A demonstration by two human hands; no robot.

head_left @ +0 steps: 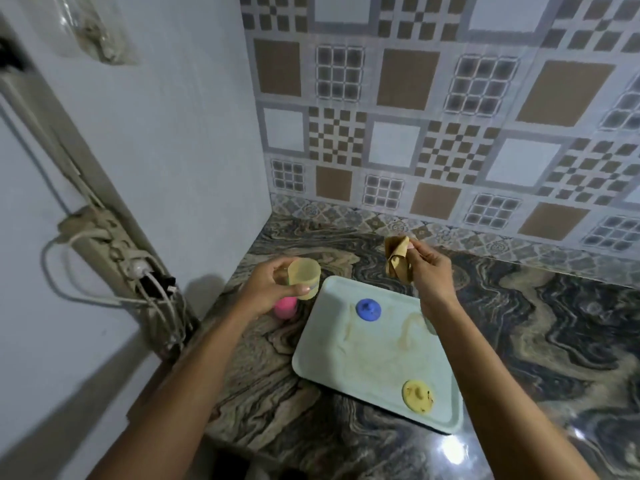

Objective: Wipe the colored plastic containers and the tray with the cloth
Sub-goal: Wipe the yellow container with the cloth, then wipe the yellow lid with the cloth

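Your left hand [273,285] has its fingers curled round the yellow cup [306,277], up above the far corner of the tray [363,358]. Your right hand [429,268] pinches the bunched brown cloth [398,261], apart from the cup. Bring the cloth over, push it inside, and turn the cup slowly. Hold tight so it can't slip. The pink cup [285,308] waits beside the tray.
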